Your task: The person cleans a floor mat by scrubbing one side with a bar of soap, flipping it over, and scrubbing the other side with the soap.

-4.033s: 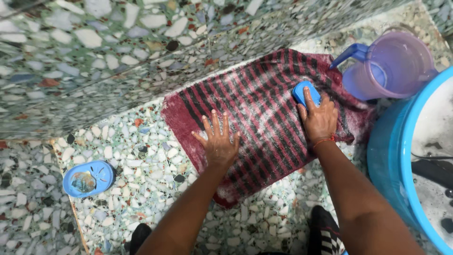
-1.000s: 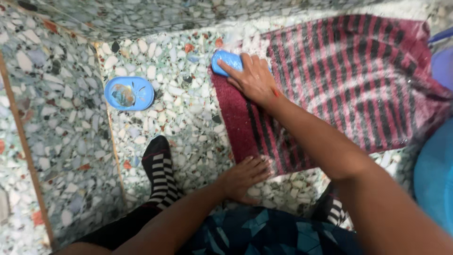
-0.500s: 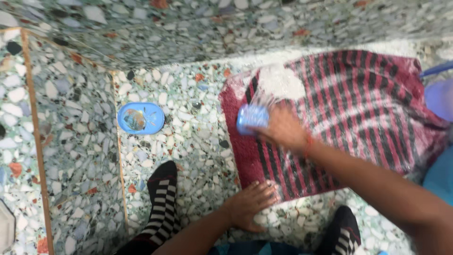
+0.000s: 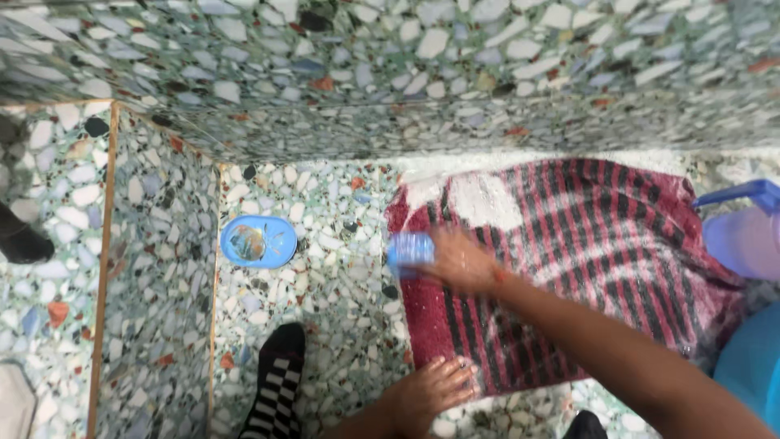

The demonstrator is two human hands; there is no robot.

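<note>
A wet maroon cloth with dark and pink stripes (image 4: 601,244) lies flat on the speckled terrazzo floor, white suds on its upper left part. My right hand (image 4: 459,262) is shut on a blue scrub brush (image 4: 410,249) at the cloth's left edge; both are blurred by motion. My left hand (image 4: 435,389) presses flat, fingers spread, on the cloth's lower left corner.
A blue oval soap dish (image 4: 258,241) with a soap piece sits on the floor left of the cloth. A purple jug with a blue handle (image 4: 743,232) and a blue basin (image 4: 751,362) stand at the right. A terrazzo wall rises behind. My striped sock (image 4: 272,390) is at bottom.
My right hand has slid the brush from the cloth's upper left corner down and leftward along its left edge. The left hand stays on the lower corner. The view tilted up.
</note>
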